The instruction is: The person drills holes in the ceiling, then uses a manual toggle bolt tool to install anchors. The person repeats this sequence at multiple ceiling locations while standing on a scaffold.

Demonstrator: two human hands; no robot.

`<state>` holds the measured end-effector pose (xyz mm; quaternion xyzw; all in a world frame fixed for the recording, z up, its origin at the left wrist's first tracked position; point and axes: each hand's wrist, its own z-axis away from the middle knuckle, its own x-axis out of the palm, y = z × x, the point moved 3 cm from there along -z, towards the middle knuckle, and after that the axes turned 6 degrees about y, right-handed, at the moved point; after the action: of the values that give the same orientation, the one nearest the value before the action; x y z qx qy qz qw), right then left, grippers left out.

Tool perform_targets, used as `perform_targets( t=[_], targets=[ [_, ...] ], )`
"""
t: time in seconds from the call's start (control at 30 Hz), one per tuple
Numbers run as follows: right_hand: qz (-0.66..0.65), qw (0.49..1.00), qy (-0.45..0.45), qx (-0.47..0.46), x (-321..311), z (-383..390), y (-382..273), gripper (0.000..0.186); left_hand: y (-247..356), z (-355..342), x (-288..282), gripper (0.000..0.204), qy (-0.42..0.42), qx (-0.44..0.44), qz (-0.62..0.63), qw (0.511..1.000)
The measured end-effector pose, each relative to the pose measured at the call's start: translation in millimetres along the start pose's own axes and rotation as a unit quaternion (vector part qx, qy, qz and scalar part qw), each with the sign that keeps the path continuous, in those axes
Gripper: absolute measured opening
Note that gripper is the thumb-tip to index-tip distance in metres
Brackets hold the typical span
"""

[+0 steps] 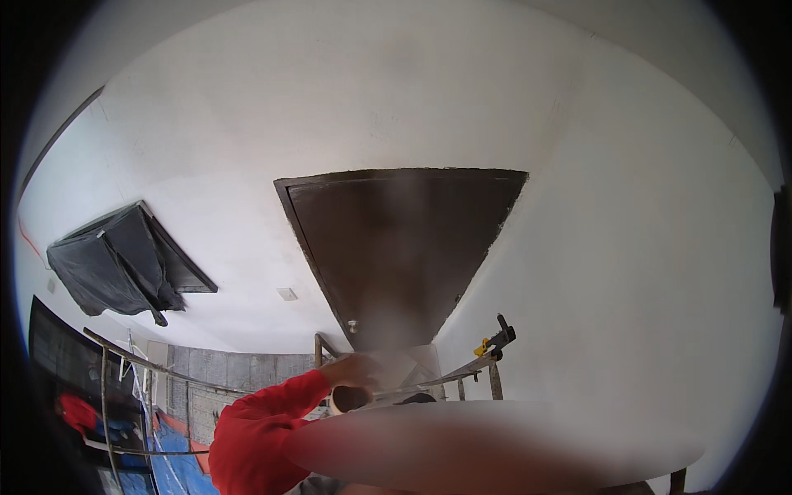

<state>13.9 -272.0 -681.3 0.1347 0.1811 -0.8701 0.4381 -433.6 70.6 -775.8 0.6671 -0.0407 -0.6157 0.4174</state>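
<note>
My left arm, in a red sleeve (260, 425), reaches up from the lower edge. At its end my left hand (353, 371) is just above a round open container (351, 399) with a dark inside. The hand is blurred, and I cannot tell whether it touches the rim. A large smeared shape (495, 445), pale on top and reddish brown below, fills the lower middle close to the camera. What it is cannot be made out, and it hides what lies behind. I cannot make out my right hand.
Rusty metal rails (169, 374) surround my position. A black and yellow tool (497, 337) sits on the right rail. Ahead, a dark brown door (396, 247) stands between white walls. Dark sheeting (124, 260) covers something on the left wall. Blue sheeting (177, 454) lies below left.
</note>
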Motion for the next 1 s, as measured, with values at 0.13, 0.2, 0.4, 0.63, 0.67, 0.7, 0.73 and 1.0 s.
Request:
perform_targets(
  t=[0.13,0.2,0.4,0.63,0.67,0.7,0.73,1.0],
  targets=[
    [0.005,0.999,-0.004,-0.031,-15,69,-15,0.074,-1,-3,19,0.043,-0.012,0.004,0.025,1.0],
    [-0.013,0.997,0.047,-0.052,-35,115,-24,0.074,-2,-8,26,0.043,-0.014,0.026,0.014,0.999],
    [-0.298,0.847,0.406,-0.169,-98,191,-31,0.079,5,-56,-87,0.036,0.131,-0.057,0.006,0.99],
    [-0.625,0.487,0.475,-0.383,-127,57,-108,0.1,65,-95,-525,0.098,0.798,0.127,-0.141,0.572],
    [-0.635,0.46,0.462,-0.415,-132,40,-125,0.096,72,-97,-568,0.117,0.811,0.118,-0.117,0.562],
    [-0.639,0.456,0.423,-0.453,-137,27,-141,0.091,81,-103,-595,0.103,0.85,0.057,-0.176,0.493],
    [-0.639,0.448,0.387,-0.491,-143,16,-155,0.086,92,-111,-615,0.089,0.879,0.016,-0.244,0.408],
    [-0.698,0.446,0.276,-0.488,-154,-40,-192,0.094,135,-158,-696,0.151,0.917,0.041,-0.125,0.377]
  ],
)
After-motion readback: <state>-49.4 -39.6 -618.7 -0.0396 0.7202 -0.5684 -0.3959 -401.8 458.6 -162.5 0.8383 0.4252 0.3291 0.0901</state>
